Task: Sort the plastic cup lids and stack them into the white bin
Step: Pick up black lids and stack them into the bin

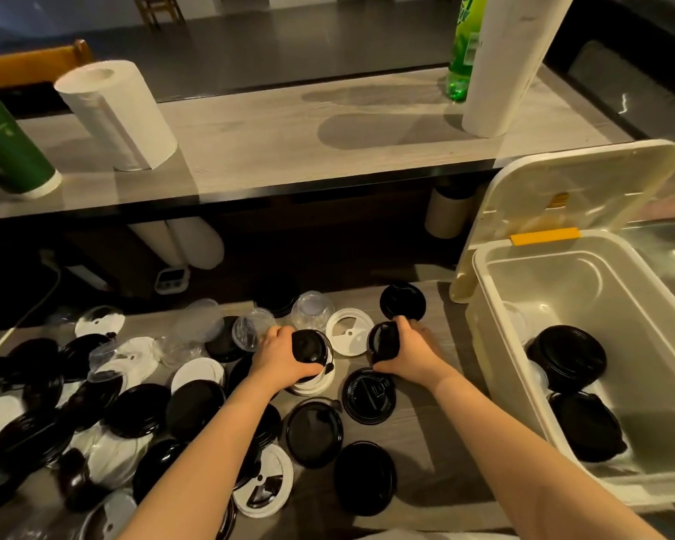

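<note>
Several black, white and clear plastic cup lids lie scattered over the counter. My left hand [279,358] grips a stack of lids [312,364] with a black one on top and white ones beneath. My right hand [410,350] holds a black lid [384,342] tilted on edge, just right of a white lid [348,331]. Another black lid [368,395] lies flat below my right hand. The white bin [585,263] stands open at the right, holding two stacks of black lids [567,356] and a clear one at its left wall.
The bin's hinged cover [577,181] leans open behind it. A raised shelf [289,138] carries two paper towel rolls [117,111], a green bottle [462,44] and a green cup [8,150]. A dense pile of lids [55,415] fills the left counter.
</note>
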A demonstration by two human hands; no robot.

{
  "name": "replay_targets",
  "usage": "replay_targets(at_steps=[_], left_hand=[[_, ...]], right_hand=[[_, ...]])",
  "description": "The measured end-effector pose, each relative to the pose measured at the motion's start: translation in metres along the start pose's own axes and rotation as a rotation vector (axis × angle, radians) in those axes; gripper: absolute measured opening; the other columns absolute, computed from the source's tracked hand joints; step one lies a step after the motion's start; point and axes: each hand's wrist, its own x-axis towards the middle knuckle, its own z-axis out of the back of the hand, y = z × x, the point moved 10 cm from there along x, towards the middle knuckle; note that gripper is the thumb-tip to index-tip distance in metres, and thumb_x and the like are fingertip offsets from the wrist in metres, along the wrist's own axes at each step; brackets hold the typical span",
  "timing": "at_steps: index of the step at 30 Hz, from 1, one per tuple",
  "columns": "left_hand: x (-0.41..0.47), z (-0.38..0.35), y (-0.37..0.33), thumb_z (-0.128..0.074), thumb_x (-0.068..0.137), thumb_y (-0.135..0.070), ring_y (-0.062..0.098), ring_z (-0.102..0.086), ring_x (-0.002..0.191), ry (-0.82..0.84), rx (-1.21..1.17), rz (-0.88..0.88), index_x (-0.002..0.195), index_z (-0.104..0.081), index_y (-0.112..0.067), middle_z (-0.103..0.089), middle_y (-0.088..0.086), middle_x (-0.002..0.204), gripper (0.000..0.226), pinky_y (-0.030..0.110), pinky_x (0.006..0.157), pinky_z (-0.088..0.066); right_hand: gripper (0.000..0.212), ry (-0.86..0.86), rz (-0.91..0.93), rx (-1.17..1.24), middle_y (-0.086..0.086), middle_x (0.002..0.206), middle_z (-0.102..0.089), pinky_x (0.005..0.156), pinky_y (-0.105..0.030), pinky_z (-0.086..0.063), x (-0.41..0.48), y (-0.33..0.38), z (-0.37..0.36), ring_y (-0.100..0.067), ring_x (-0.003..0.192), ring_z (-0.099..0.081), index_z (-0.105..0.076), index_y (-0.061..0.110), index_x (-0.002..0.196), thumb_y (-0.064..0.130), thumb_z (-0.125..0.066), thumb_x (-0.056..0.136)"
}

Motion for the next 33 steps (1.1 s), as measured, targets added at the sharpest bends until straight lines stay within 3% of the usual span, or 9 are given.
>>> replay_targets(at_steps=[3,6,11,17,21,26,33], left_hand=[[-0.009,0.016,-0.002,-0.08,0.065,-0.044,0.026,-0.038,0.123,-0.1,-0.144,0.004,0.125,-0.037,-0.015,-0.038,0.009,0.132,0.079,0.037,0.098,-0.039],[-0.022,0.027,-0.008,-0.082,0.064,-0.038,0.024,-0.044,0.114,-0.182,-0.363,0.028,0.119,-0.033,-0.016,-0.04,0.009,0.126,0.076,0.03,0.086,-0.04],[-0.038,0.022,-0.017,-0.082,0.068,-0.03,0.022,-0.042,0.121,-0.189,-0.839,0.178,0.134,-0.032,-0.018,-0.038,0.002,0.135,0.084,0.033,0.096,-0.041],[-0.052,0.003,-0.03,-0.063,0.088,-0.013,0.016,-0.06,0.092,-0.131,-1.543,0.252,0.118,-0.048,-0.014,-0.058,0.01,0.12,0.034,0.035,0.081,-0.049],[-0.063,0.011,-0.054,-0.044,0.097,-0.006,0.018,-0.063,0.089,-0.035,-1.597,0.122,0.113,-0.054,-0.012,-0.063,0.011,0.107,0.02,0.029,0.065,-0.054],[-0.075,0.01,-0.078,-0.033,0.1,-0.013,0.028,-0.058,0.111,0.15,-1.706,0.003,0.127,-0.048,-0.003,-0.057,0.02,0.124,0.032,0.038,0.086,-0.051],[-0.08,0.019,-0.065,-0.045,0.093,0.003,0.016,-0.063,0.1,0.119,-1.421,-0.113,0.122,-0.049,-0.011,-0.063,0.007,0.109,0.032,0.03,0.082,-0.054]], right_hand=[[0.094,-0.07,0.053,0.187,-0.003,0.129,-0.04,0.1,-0.035,-0.043,-0.016,0.007,0.019,-0.023,0.12,-0.046,-0.033,0.028,0.128,0.036,-0.088,0.052],[0.093,-0.134,0.138,0.304,-0.002,0.134,-0.035,0.098,-0.022,-0.033,-0.028,0.017,0.035,-0.017,0.125,-0.039,-0.033,0.021,0.137,0.026,-0.087,0.062],[0.096,-0.148,0.295,0.376,0.005,0.14,-0.036,0.098,-0.019,-0.028,-0.057,0.056,0.051,-0.003,0.123,-0.031,-0.031,0.018,0.141,0.025,-0.087,0.063],[0.091,-0.083,0.452,0.4,0.015,0.139,-0.036,0.101,-0.02,-0.028,-0.08,0.094,0.053,-0.001,0.128,-0.031,-0.033,0.034,0.138,0.025,-0.086,0.064],[0.095,-0.121,0.512,0.279,0.016,0.132,-0.036,0.095,-0.008,-0.028,-0.084,0.107,0.056,0.002,0.121,-0.033,-0.029,0.036,0.141,0.028,-0.085,0.064],[0.101,-0.099,0.557,0.062,0.01,0.127,-0.036,0.096,-0.022,-0.041,-0.087,0.118,0.043,-0.007,0.115,-0.041,-0.02,0.04,0.145,0.031,-0.082,0.066],[0.106,-0.019,0.58,-0.083,0.006,0.115,-0.033,0.092,-0.027,-0.046,-0.086,0.13,0.034,-0.014,0.108,-0.046,-0.012,0.043,0.147,0.031,-0.082,0.068]])
